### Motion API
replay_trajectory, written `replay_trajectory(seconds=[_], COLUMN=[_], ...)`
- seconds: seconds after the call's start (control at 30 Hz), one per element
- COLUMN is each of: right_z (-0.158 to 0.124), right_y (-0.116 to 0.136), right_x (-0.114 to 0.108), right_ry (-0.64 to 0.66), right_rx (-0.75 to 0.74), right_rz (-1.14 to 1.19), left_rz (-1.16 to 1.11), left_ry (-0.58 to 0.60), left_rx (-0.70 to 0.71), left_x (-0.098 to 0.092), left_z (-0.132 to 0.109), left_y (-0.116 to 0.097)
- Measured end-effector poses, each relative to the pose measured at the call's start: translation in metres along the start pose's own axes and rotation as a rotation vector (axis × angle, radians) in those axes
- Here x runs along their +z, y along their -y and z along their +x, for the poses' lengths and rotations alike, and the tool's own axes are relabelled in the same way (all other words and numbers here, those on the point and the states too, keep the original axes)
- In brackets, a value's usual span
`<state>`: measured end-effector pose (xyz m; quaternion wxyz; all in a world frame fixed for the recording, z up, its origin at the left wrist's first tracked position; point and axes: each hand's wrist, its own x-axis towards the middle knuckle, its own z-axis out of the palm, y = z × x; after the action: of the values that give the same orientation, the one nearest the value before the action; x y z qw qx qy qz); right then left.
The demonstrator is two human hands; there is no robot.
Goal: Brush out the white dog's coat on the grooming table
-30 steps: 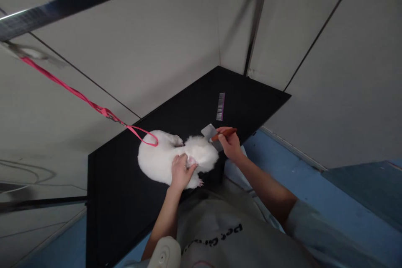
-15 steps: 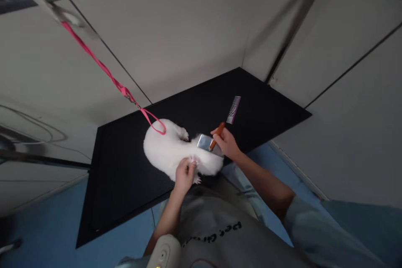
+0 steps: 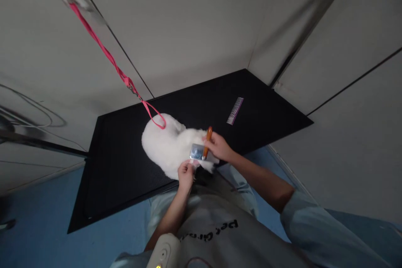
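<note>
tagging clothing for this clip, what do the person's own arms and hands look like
Both are bare: the left hand and right hand show no gloves, and no ring or watch can be made out. The forearms are uncovered too. The right sleeve is light blue, loose and short, ending near the elbow.

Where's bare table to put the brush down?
Bare: the table left of the dog, out to its edge, and the right corner past the comb. Crowded: the near edge, where left hand and right hand with brush work on the dog.
</note>
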<state>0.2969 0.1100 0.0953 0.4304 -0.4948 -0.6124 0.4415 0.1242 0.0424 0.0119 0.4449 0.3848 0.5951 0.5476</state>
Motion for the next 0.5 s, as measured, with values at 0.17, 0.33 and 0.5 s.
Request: replay_trajectory(seconds=[0.17,0.33,0.5], right_z=[0.011,0.044,0.08], right_y=[0.014,0.062,0.052], right_x=[-0.011,-0.016,0.021], right_ry=[-0.082,-0.312,0.535], right_rx=[-0.065,-0.207,0.167], right_rz=[0.026,0.088,0.14], left_rz=[0.022,0.07,0.148], left_ry=[-0.129,0.018,0.136], left_rx=[0.164,0.171,0.239], left_x=[0.0,-0.01,-0.017], left_z=[0.019,0.019,0.011], left_y=[-0.02,-0.028,-0.021])
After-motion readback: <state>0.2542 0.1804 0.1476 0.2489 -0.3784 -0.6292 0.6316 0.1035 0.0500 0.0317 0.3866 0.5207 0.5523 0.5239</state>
